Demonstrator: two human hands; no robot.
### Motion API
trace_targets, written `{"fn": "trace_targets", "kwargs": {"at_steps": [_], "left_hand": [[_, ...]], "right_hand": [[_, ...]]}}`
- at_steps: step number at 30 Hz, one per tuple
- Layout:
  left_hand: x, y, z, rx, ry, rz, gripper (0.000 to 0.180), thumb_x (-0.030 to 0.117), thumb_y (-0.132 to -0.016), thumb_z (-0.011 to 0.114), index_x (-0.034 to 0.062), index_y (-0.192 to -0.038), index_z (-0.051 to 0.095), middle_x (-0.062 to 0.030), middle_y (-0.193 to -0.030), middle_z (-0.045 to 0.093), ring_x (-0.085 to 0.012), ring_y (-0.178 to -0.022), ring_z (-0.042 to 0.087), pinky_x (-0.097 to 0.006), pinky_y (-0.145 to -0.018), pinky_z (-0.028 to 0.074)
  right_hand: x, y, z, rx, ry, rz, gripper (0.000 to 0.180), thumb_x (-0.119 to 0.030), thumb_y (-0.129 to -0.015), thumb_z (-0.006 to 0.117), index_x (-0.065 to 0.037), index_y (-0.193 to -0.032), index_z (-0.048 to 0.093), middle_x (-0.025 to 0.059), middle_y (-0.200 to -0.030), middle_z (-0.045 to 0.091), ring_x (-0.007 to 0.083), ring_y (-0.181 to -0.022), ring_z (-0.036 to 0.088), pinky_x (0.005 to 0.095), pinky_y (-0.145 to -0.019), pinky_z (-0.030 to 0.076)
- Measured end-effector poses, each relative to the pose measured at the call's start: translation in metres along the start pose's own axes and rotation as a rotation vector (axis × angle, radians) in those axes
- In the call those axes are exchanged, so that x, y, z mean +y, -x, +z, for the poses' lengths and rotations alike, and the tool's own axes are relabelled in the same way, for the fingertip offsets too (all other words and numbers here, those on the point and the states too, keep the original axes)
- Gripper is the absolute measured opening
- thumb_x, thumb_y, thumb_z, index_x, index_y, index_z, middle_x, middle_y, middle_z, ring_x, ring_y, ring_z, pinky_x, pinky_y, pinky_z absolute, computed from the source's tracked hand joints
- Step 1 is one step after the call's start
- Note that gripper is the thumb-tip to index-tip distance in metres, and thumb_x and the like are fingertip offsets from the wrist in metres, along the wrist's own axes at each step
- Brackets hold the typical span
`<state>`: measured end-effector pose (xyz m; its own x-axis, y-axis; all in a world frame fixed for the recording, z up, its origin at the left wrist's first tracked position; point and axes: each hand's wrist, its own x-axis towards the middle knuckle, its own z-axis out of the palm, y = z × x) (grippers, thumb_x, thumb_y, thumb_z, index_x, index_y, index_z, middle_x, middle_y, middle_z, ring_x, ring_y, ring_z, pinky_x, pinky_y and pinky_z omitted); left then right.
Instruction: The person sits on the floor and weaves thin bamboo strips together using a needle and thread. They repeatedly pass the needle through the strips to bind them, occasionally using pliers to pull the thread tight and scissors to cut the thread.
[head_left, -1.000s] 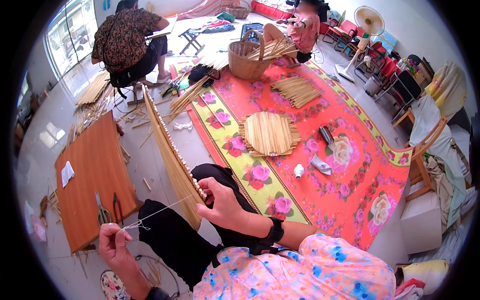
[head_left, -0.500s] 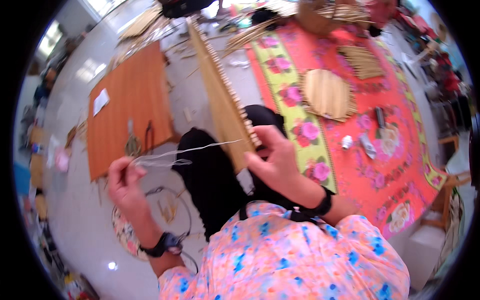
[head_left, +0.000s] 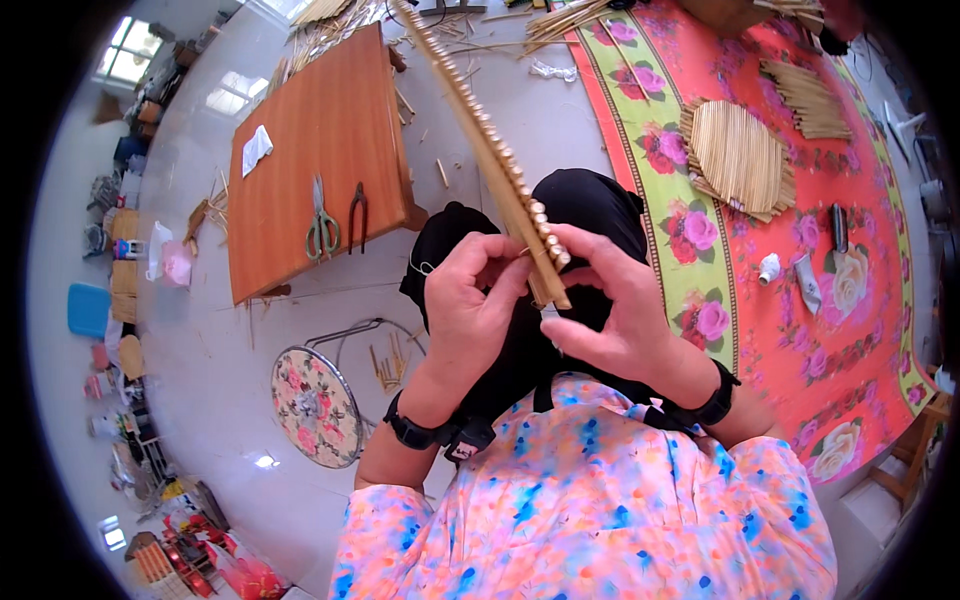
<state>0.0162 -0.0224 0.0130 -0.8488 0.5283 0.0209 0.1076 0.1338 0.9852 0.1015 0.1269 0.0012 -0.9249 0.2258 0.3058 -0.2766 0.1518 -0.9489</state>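
Observation:
A long panel of thin tan sticks (head_left: pixel 497 178), lined up side by side, slants over my lap with its row of round stick ends facing right. At its near end, my left hand (head_left: pixel 474 297) has thumb and fingertips pinched together against the panel's left side. A bit of white thread (head_left: pixel 424 268) shows beside that hand; its run through the fingers is hidden. My right hand (head_left: pixel 628 305) holds the near end from the right, index finger along the stick ends and thumb below near the tip.
Left of my knees, a brown wooden board (head_left: pixel 315 150) carries green-handled scissors (head_left: pixel 321 225), dark pliers (head_left: pixel 357 215) and a white scrap. A floral round stool (head_left: pixel 316 405) stands lower left. On the red floral mat (head_left: pixel 740 290) lie a stick panel (head_left: pixel 740 157), a white spool (head_left: pixel 769 268) and a tube.
My left hand has come in from the left, where it held the white thread stretched out, to the panel's near end. My right hand has shifted slightly around that end. The view has turned.

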Motion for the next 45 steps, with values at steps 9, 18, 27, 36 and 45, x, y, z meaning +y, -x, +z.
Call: {"fn": "trace_targets", "kwargs": {"at_steps": [9,18,27,36,45], "left_hand": [[0.005,0.001,-0.027,-0.026,0.183,-0.080,0.005,-0.004,-0.090,0.057,-0.0031,-0.094,0.059,-0.0075,-0.095,0.061,-0.0117,-0.077,0.061,-0.022,-0.068,0.049],[0.011,0.003,-0.043,-0.025,0.174,-0.048,0.004,-0.003,-0.087,0.059,-0.0052,-0.090,0.057,-0.0124,-0.096,0.058,-0.0168,-0.079,0.061,-0.026,-0.068,0.051],[0.017,0.004,-0.049,-0.031,0.142,-0.113,0.006,-0.002,-0.087,0.061,-0.0054,-0.091,0.058,-0.0140,-0.101,0.057,-0.0185,-0.082,0.062,-0.028,-0.070,0.053],[0.020,0.003,-0.052,-0.068,0.062,-0.141,0.007,-0.003,-0.085,0.061,-0.0054,-0.091,0.058,-0.0130,-0.097,0.056,-0.0181,-0.080,0.062,-0.027,-0.067,0.053],[0.024,0.004,-0.061,-0.106,0.037,-0.144,0.006,-0.004,-0.084,0.061,-0.0055,-0.089,0.059,-0.0114,-0.091,0.054,-0.0175,-0.075,0.061,-0.027,-0.066,0.051]], "right_hand": [[0.026,-0.020,0.001,-0.088,-0.644,0.323,0.021,-0.005,-0.093,0.055,0.004,-0.112,0.056,0.0051,-0.102,0.062,0.0085,-0.093,0.060,0.0243,-0.080,0.052],[0.035,-0.055,-0.002,-0.302,-0.550,0.375,0.032,-0.007,-0.091,0.062,0.001,-0.119,0.050,0.0015,-0.093,0.059,0.0035,-0.078,0.057,0.0184,-0.067,0.048],[0.036,-0.067,-0.001,-0.309,-0.702,0.407,0.011,-0.008,-0.094,0.057,-0.002,-0.099,0.051,0.0022,-0.083,0.060,0.0045,-0.065,0.052,0.0194,-0.059,0.043],[0.043,-0.077,-0.012,-0.287,-1.325,0.467,0.011,-0.014,-0.097,0.054,-0.003,-0.095,0.052,0.0048,-0.091,0.062,0.0069,-0.066,0.055,0.0194,-0.062,0.046],[0.027,-0.081,-0.028,-0.356,-0.887,0.669,0.016,-0.024,-0.102,0.043,-0.008,-0.099,0.042,0.0125,-0.093,0.066,0.0105,-0.055,0.060,0.0188,-0.046,0.040]]}}
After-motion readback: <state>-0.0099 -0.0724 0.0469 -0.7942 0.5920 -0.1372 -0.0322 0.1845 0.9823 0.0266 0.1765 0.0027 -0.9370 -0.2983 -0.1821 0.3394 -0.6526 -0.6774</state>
